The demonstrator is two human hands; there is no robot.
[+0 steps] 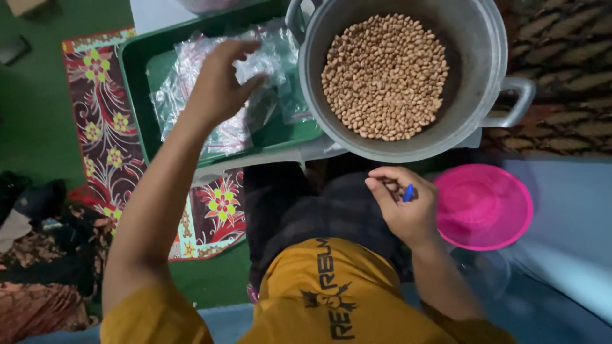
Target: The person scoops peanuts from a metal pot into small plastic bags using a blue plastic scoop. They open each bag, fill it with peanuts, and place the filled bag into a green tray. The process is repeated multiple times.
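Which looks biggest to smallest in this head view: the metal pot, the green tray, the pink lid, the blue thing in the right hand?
1. Green tray, partly hidden; close with the pot
2. Metal pot
3. Pink lid
4. Blue thing in the right hand

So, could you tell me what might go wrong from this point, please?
1. The big metal pot of peanuts seems to overlap the green tray; a knock might tip it.
2. The left hand is pulling at thin clear plastic bags, which could tear or drag others out.
3. The right hand pinches a small blue object and some nuts beside the pink bowl; they may drop.
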